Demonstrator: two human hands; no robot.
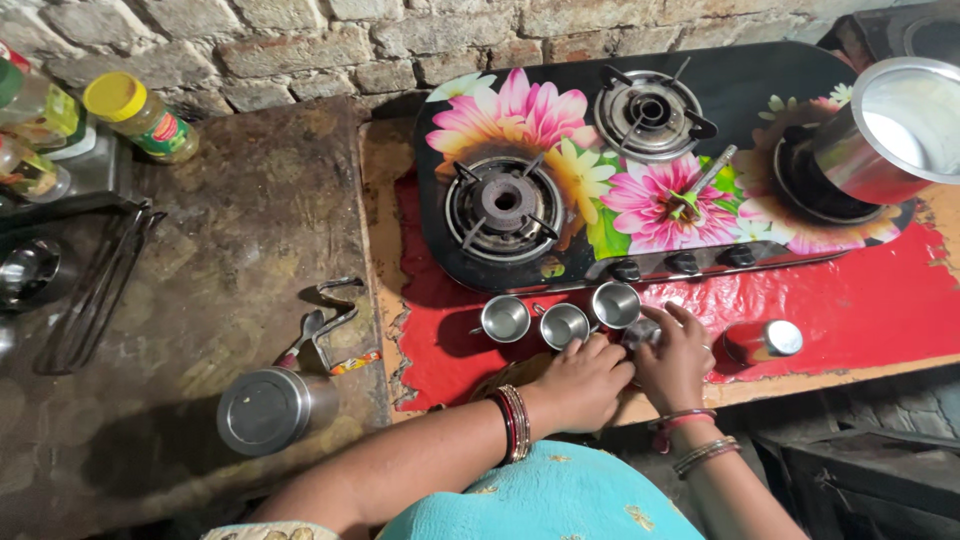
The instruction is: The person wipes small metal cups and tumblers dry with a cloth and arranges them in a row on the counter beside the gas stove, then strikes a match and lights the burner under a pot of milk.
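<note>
While both hands meet at the front edge of the red mat (850,300), the left hand (582,380) is curled into a loose fist, its knuckles just beside a small steel cup (563,325). The right hand (675,360) has its fingers bent closed around a small shiny metal object (640,333); most of this object is hidden, so I cannot tell what it is. Both wrists carry bangles.

Three small steel cups stand in a row on the mat, near the knobs of the stove. The left cup (505,318) and the middle one look empty inside, and the third cup (616,304), just behind the hands, also shows only a bare metal bottom. To the right of the hands a steel container with a red body (762,342) lies on its side, its round metal end facing right.

Behind the cups is a black gas stove (560,150) with a pattern of pink flowers. On its right burner sits a large steel pot (890,130); its inside looks pale, but I cannot tell what it holds. A thin metal tool (712,170) rests on the stove top.

On the dark counter (250,220) to the left stands a closed steel canister (268,408), with metal tongs (325,325) near it. At the far left a jar with a yellow lid (140,115) holds something greenish, beside other bottles.
</note>
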